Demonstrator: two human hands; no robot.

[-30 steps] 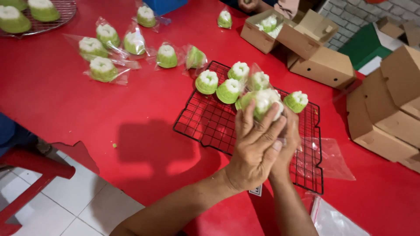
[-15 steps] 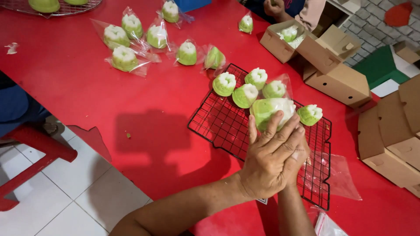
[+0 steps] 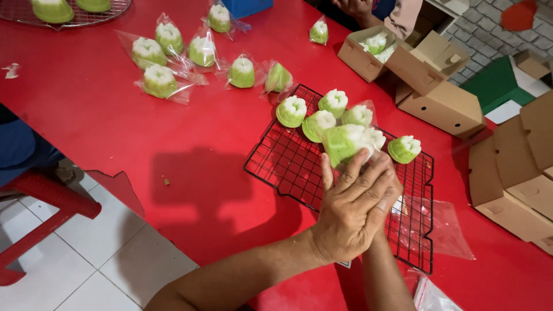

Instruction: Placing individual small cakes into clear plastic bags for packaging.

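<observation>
Only the head view to go on. My left hand (image 3: 351, 213) sits on top, fingers spread and wrapped round a green-and-white cake (image 3: 348, 143) that's inside a clear plastic bag. My right hand (image 3: 387, 193) is mostly hidden behind the left; it looks pressed against the bag from the far side, so both hands are closed on the same bagged cake, holding it up just above the rack (image 3: 299, 167). Guessing it's cupped like that so the soft cake doesn't get squashed while the plastic gets gathered underneath.

The rack is black wire grid, flat on the glossy red table (image 3: 115, 132). Four bare cakes (image 3: 291, 111) sit on its far edge, fluted dome shapes, green body with white tops, spongy looking. A loose empty bag (image 3: 446, 230) lies by the rack's right corner. Further out, already bagged cakes (image 3: 159, 80) are scattered on the table, crinkly film sticking out. Brown cardboard boxes (image 3: 443, 103) on the right, one open with cakes inside.
</observation>
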